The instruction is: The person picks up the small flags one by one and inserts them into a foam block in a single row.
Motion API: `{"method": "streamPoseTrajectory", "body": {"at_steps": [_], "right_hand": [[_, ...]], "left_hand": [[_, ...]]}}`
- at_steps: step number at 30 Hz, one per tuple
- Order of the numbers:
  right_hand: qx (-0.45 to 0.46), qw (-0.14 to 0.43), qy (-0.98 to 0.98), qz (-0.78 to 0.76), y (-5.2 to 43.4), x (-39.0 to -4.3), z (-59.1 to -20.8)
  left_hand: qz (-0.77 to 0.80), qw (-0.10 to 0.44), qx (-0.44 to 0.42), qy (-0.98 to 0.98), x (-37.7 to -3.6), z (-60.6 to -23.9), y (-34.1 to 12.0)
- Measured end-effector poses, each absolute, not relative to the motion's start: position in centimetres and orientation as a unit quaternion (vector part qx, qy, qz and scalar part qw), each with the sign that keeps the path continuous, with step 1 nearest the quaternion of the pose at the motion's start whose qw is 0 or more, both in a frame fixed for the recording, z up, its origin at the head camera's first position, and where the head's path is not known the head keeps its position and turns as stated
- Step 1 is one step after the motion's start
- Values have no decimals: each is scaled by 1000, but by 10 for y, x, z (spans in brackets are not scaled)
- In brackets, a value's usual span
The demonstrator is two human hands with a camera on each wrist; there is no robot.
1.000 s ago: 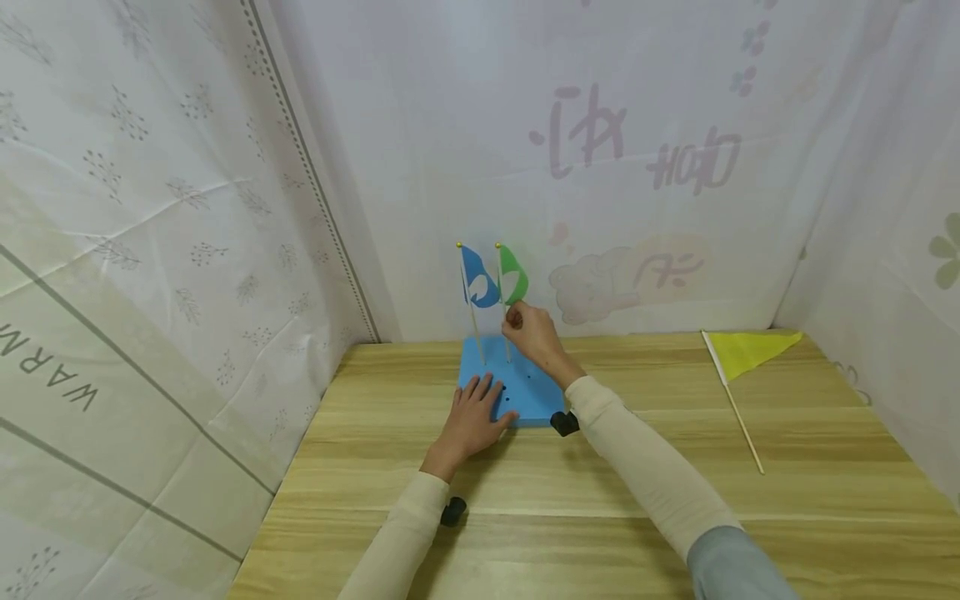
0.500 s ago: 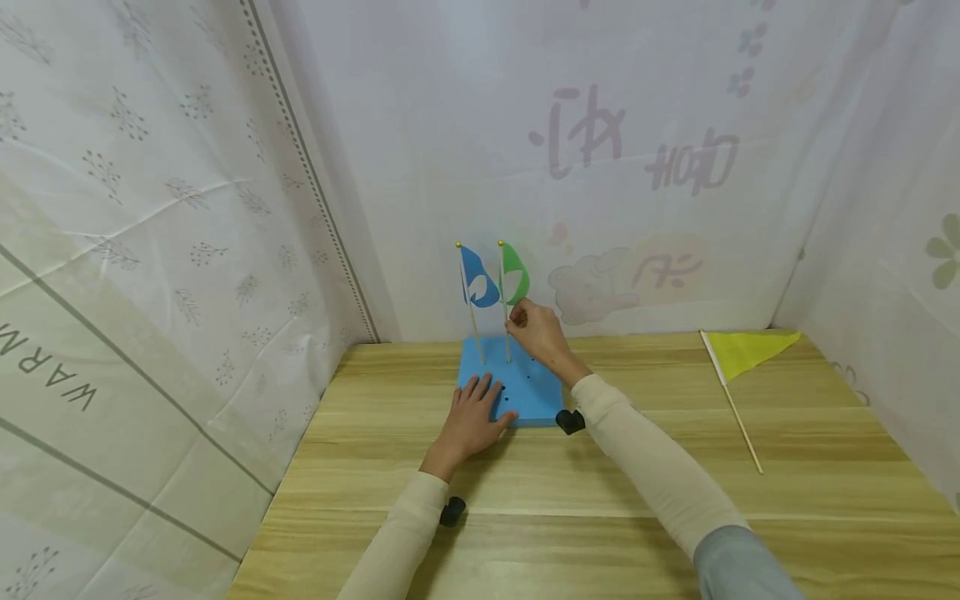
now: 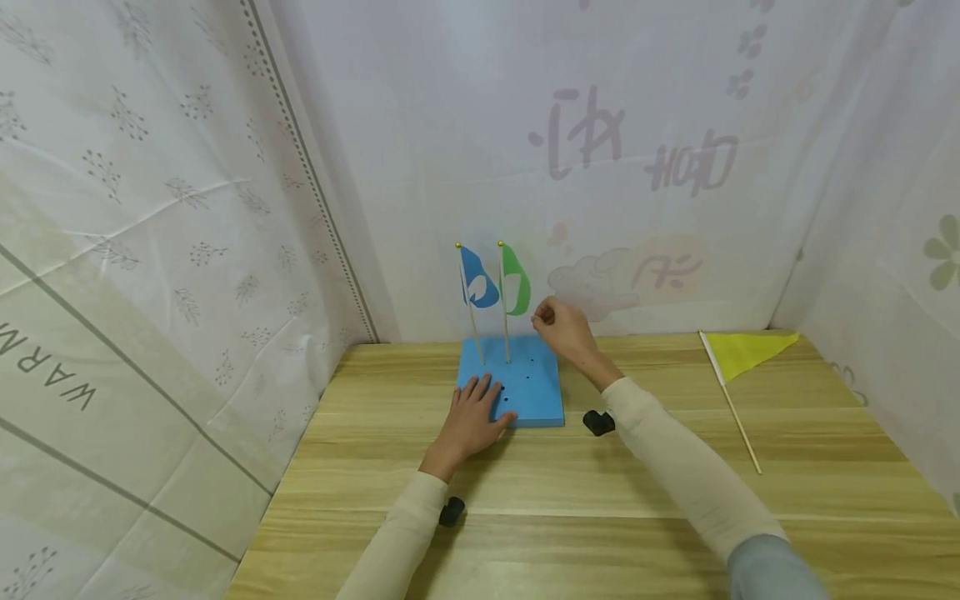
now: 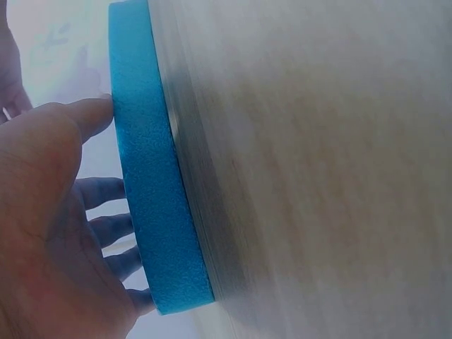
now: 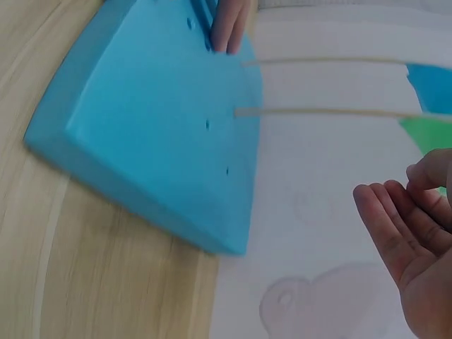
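A blue foam block [image 3: 542, 402] with small holes lies on the wooden table. Upright in it are two thin sticks, one with a blue flag [image 3: 471, 265] and one with a green flag [image 3: 522, 293]. My left hand [image 3: 470, 421] rests on the block's front left part, fingers spread; the left wrist view shows its thumb and fingers at the block's edge [image 4: 145, 141]. To the right of the green flag, my right hand [image 3: 567, 332] hovers above the block's back right side. Its fingers are loosely bent, nothing between them, as the right wrist view shows.
A yellow flag [image 3: 742, 354] on a stick lies on the table at the right. Printed white cloth [image 3: 420, 167] hangs behind the table and along both sides. The wooden tabletop [image 3: 645, 525] extends in front of the block.
My right hand has let go of the green flag's stick and moved off to the right. The green flag stands by itself; the left hand stays put.
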State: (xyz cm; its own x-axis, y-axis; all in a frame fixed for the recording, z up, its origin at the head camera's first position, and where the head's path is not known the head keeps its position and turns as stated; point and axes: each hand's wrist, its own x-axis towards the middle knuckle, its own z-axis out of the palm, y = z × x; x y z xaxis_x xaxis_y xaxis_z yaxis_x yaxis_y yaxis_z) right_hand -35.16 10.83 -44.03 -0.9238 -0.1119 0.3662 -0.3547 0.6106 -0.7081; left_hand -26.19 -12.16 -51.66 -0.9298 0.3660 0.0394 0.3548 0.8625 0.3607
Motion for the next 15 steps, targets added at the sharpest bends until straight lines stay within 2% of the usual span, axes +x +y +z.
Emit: {"method": "streamPoseTrajectory", "body": {"at_steps": [15], "right_hand": [[114, 178, -890, 404, 195, -334, -446]], "left_hand": [[184, 8, 194, 964, -262, -516, -122]]}}
